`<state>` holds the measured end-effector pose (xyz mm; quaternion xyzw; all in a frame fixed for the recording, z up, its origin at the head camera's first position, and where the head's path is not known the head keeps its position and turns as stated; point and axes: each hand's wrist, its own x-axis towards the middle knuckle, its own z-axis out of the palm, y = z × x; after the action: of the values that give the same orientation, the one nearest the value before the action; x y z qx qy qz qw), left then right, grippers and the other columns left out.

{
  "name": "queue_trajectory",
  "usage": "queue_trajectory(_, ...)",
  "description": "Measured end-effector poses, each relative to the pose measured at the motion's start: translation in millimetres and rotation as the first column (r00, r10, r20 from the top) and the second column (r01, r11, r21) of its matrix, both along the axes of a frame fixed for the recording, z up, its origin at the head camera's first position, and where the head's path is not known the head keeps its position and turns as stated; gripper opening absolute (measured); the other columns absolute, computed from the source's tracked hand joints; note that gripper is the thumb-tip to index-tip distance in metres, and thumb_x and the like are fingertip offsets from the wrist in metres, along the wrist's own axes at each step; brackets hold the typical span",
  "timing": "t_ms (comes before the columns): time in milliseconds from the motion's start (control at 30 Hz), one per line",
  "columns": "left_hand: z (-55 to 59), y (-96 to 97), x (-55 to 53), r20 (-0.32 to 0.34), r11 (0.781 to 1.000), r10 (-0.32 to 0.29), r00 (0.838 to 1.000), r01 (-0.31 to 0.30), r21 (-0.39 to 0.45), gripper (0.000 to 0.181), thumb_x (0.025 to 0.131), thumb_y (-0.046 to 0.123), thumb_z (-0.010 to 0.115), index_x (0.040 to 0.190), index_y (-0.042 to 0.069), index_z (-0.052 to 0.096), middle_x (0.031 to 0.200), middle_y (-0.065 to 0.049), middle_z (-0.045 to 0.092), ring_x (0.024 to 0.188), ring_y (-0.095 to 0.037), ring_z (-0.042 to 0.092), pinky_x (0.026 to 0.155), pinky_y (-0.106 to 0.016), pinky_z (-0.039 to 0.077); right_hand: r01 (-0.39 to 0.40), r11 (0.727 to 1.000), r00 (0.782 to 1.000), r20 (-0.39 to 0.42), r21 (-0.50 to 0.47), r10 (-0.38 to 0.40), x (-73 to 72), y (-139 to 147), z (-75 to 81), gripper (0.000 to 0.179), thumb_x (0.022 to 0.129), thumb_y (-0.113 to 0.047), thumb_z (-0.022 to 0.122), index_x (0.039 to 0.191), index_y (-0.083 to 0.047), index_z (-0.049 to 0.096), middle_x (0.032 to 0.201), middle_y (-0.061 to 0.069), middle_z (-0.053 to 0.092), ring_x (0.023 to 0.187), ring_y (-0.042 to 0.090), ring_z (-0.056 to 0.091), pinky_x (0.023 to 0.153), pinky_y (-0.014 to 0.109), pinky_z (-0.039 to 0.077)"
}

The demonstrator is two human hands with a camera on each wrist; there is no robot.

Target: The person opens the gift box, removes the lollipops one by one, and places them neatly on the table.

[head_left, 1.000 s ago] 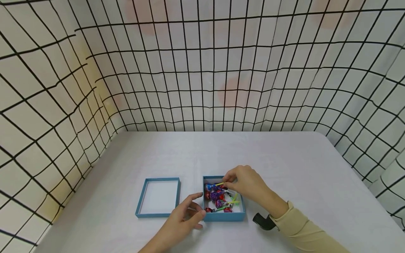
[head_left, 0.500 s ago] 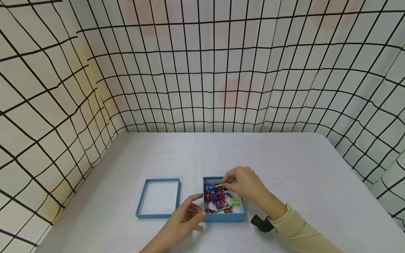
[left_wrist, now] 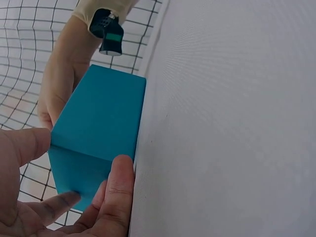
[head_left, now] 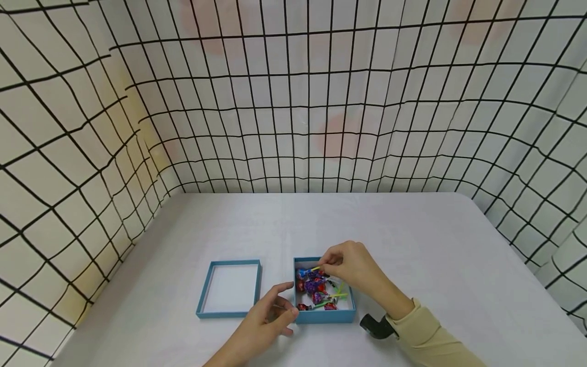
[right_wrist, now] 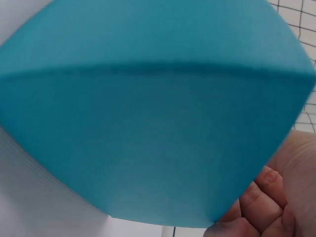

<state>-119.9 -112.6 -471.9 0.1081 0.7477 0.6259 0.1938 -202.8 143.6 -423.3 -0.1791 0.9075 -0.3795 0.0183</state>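
A blue box [head_left: 324,317] holds several wrapped lollipops with red, purple and blue wrappers. My right hand [head_left: 355,265] reaches over its back right part and pinches the yellow stick of a blue-wrapped lollipop [head_left: 303,273] lying at the back left inside. My left hand [head_left: 263,318] is at the box's left side, fingers spread. In the left wrist view, the left fingertips touch the box wall [left_wrist: 81,173] near a corner. The right wrist view is mostly filled by the box's outer walls [right_wrist: 148,138], which hide the lollipops; curled right fingers [right_wrist: 259,207] show at lower right.
The blue-rimmed lid [head_left: 198,300] lies left of the box, its white inside facing up. A black wrist camera [head_left: 377,326] sticks out from the right sleeve. Black grid netting [head_left: 309,107] stands behind the white table [head_left: 412,229] and along both sides.
My right hand has shifted slightly left, still pinching the lollipop stick. The left hand stays at the box's side.
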Motion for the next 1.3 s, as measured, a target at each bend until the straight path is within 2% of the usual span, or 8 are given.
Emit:
queue_trajectory(200,-1.3,-0.3,-0.1,0.0,1.0,-0.002,1.0,0.002,-0.003,0.063,0.109,0.029,0.067,0.162,0.008,0.041,0.116,-0.012,0.064,0.102,-0.023,0.07,0.077,-0.033,0.068,0.049,0.997,0.998,0.032,-0.062,-0.047,1.8,3.3,0.8,0.004,0.095,-0.013,0.082,0.091,-0.013,0.084,0.083,-0.005,0.078,0.073,0.006,0.067,0.063,0.021,0.055)
queue_trajectory(400,-2.5,-0.2,-0.7,0.005,1.0,0.0,1.0,0.0,-0.002,0.064,0.108,0.03,0.067,0.162,0.008,0.041,0.117,-0.012,0.064,0.101,-0.022,0.07,0.077,-0.033,0.068,0.083,0.991,0.996,0.035,-0.106,-0.08,7.7,15.3,5.7,0.004,0.095,-0.02,0.084,0.094,-0.016,0.084,0.085,-0.002,0.08,0.072,0.009,0.066,0.062,0.022,0.052)
queue_trajectory(600,-2.4,-0.5,-0.6,0.0,1.0,0.002,1.0,-0.002,-0.006,0.063,0.109,0.029,0.067,0.162,0.008,0.041,0.117,-0.012,0.063,0.1,-0.022,0.069,0.077,-0.032,0.068,0.111,0.977,0.993,0.065,-0.184,-0.101,15.8,33.4,10.5,0.009,0.096,-0.024,0.084,0.099,-0.016,0.084,0.092,0.005,0.081,0.08,0.022,0.071,0.066,0.024,0.054)
queue_trajectory(733,-2.4,0.0,-1.0,-0.009,1.0,0.0,1.0,0.0,-0.013,0.063,0.109,0.028,0.067,0.162,0.007,0.041,0.116,-0.012,0.063,0.1,-0.023,0.069,0.076,-0.032,0.068,0.145,0.962,0.986,0.115,-0.231,-0.121,21.0,46.2,13.1,0.015,0.095,-0.027,0.084,0.102,-0.014,0.083,0.096,0.01,0.081,0.087,0.029,0.075,0.073,0.025,0.057)
queue_trajectory(967,-1.4,0.1,-0.8,-0.011,1.0,-0.011,1.0,0.011,-0.009,0.063,0.109,0.029,0.066,0.162,0.007,0.04,0.116,-0.012,0.064,0.102,-0.023,0.07,0.077,-0.032,0.068,0.212,0.934,0.972,0.155,-0.286,-0.173,27.0,73.8,12.1,0.024,0.097,-0.03,0.082,0.112,-0.011,0.081,0.102,0.01,0.082,0.089,0.015,0.074,0.08,0.028,0.058)
queue_trajectory(1100,-1.3,0.0,-1.1,-0.016,1.0,-0.012,1.0,0.012,-0.013,0.062,0.109,0.029,0.066,0.162,0.007,0.04,0.116,-0.012,0.064,0.101,-0.023,0.07,0.076,-0.031,0.068,0.24,0.917,0.965,0.183,-0.318,-0.189,27.4,91.2,8.5,0.026,0.1,-0.025,0.078,0.118,-0.006,0.079,0.104,0.002,0.083,0.089,0.01,0.072,0.078,0.026,0.058)
queue_trajectory(1300,-1.2,-0.4,-1.1,-0.014,1.0,-0.011,1.0,0.01,-0.01,0.062,0.109,0.028,0.066,0.161,0.007,0.041,0.115,-0.012,0.064,0.1,-0.023,0.069,0.076,-0.031,0.068,0.258,0.898,0.959,0.205,-0.355,-0.195,22.9,112.7,2.8,0.031,0.103,-0.022,0.075,0.122,0.002,0.076,0.098,-0.01,0.082,0.088,0.011,0.068,0.076,0.024,0.055)
